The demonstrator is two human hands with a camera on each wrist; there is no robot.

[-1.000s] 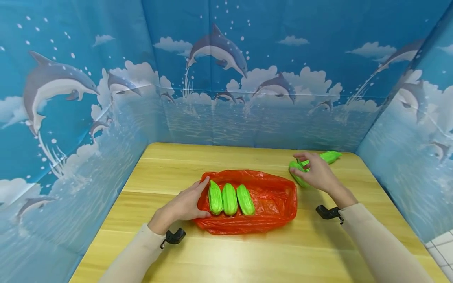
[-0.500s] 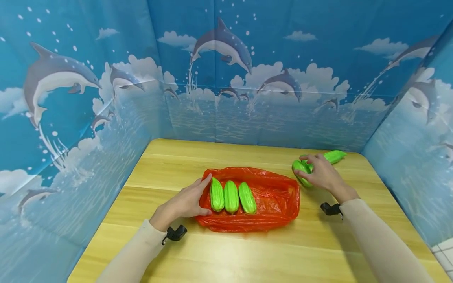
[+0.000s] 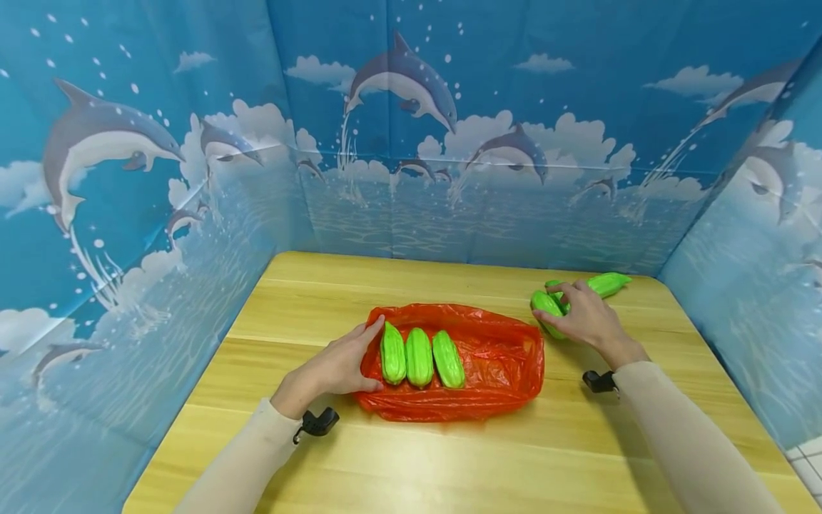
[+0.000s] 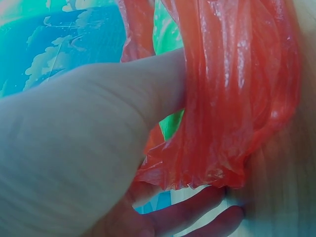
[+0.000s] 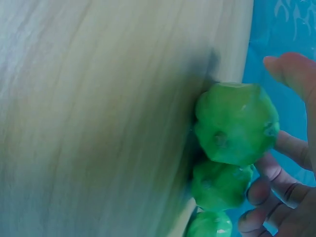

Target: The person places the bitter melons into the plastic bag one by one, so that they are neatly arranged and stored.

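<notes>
In the head view, three bright green ridged gourds [image 3: 419,357] lie side by side in the left part of an opened red plastic bag [image 3: 494,364]. My left hand [image 3: 337,364] holds the bag's left edge; in the left wrist view its thumb reaches inside the opening while the fingers stay outside, below the gathered plastic. Over at the table's back right, my right hand [image 3: 584,318] is at another cluster of gourds [image 3: 544,308]. The right wrist view shows its fingers behind the nearest gourd [image 5: 237,123] and the one beside it, with the thumb lifted away.
A light wooden table [image 3: 424,464] carries everything. Blue curtains [image 3: 449,214] printed with dolphins rise along its back, left and right sides. One gourd [image 3: 609,284] of the right cluster points toward the back right corner.
My right hand has lowered and moved in closer over the right-hand gourds. The left hand keeps its place on the bag. The head view has shifted slightly.
</notes>
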